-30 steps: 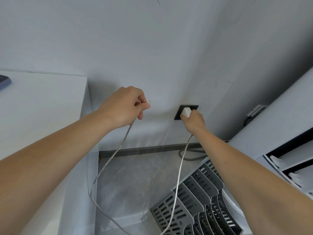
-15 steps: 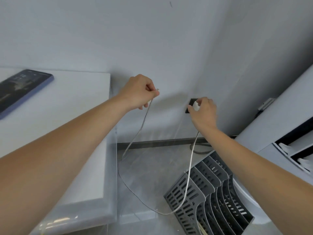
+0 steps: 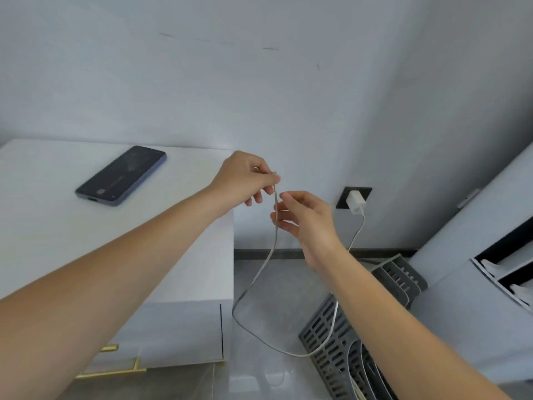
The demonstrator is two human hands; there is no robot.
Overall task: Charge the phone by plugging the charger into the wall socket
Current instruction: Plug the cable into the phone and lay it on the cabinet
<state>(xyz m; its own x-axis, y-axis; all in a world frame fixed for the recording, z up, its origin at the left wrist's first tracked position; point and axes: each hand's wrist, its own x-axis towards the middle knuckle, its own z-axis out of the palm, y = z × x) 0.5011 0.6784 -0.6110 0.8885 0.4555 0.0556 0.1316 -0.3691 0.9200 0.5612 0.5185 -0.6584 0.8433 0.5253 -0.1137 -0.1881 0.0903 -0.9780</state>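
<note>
In the wall socket [image 3: 344, 196], the charger [image 3: 355, 202].

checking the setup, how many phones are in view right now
1. The phone lies screen up on the white cabinet top, left of both hands, with no cable plugged into it. Nothing else in view looks like a phone, though the shelves at the right edge are only partly visible.

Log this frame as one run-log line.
charger: seated in wall socket | left hand: pinching cable end | right hand: open beside cable | phone: on cabinet, unconnected
</note>
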